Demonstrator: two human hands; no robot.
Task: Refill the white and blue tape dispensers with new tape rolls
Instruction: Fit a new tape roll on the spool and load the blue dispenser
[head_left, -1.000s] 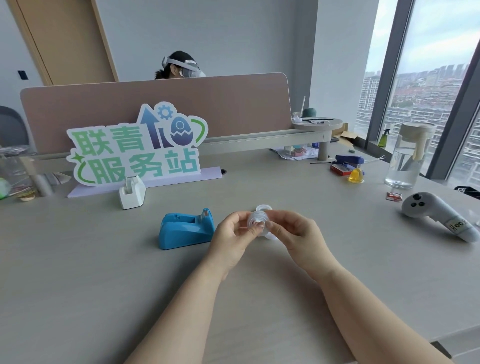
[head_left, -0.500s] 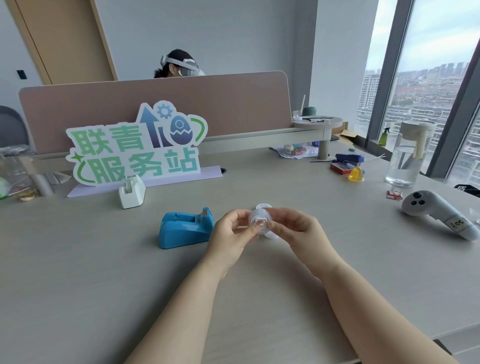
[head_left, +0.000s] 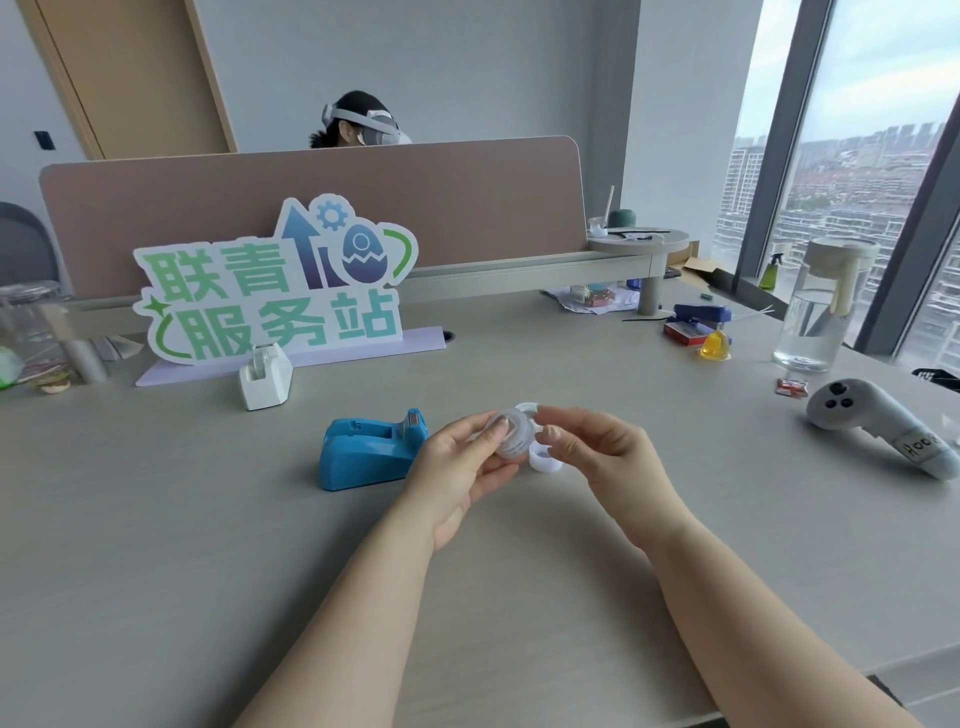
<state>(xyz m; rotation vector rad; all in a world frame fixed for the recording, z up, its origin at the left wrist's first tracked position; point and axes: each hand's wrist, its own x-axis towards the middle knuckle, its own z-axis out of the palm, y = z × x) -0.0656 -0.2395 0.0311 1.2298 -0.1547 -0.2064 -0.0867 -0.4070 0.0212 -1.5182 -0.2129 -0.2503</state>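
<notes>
Roll held over mid-tabletop

Left hand (head_left: 457, 462) grip clamped on small clear tape roll (head_left: 511, 439) above grey tabletop (head_left: 156, 519), well apart from its near edge; right hand (head_left: 597, 452) fingertips pinch the roll's right rim. Blue plastic tape dispenser (head_left: 371, 449) just left; white plastic tape dispenser (head_left: 265, 376) farther back

A white-edged cut-out standing sign (head_left: 275, 291) at the back of the pale grey desk (head_left: 208, 519) carries five large green Chinese characters in two rows: 联青 above, 服务站 below. Beside the top row are a blue upward arrow, a small blue gear and a cracked-egg emblem. A white paper label (head_left: 922, 445) on the handle of the grey handheld controller (head_left: 878, 423) bears dark letters, roughly "Hoc", not clearly legible. Print on the flat red box (head_left: 688, 330) is too small to read.
</notes>
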